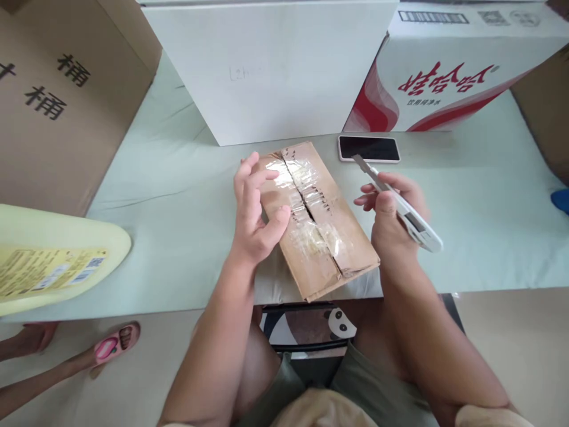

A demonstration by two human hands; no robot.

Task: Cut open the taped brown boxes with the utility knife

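A small brown cardboard box (351, 240) lies at a slant on the cloth-covered table before me. Shiny clear tape crosses its top, and the seam between the flaps gapes slightly near the middle. My left hand (255, 216) rests at the box's left side with fingers spread, the thumb on or just over the top. To the right of the box, my right hand (398, 219) grips a white utility knife (415, 222). Its blade is out and points up and left, apart from the box.
A phone (368, 149) lies beyond the knife. Behind stand a tall white box (275, 71) and a red-and-white carton (435, 89). On the left are a large brown carton (66, 136) and a pale yellow bottle (111, 237). Another person's slippered foot (118, 344) shows at lower left.
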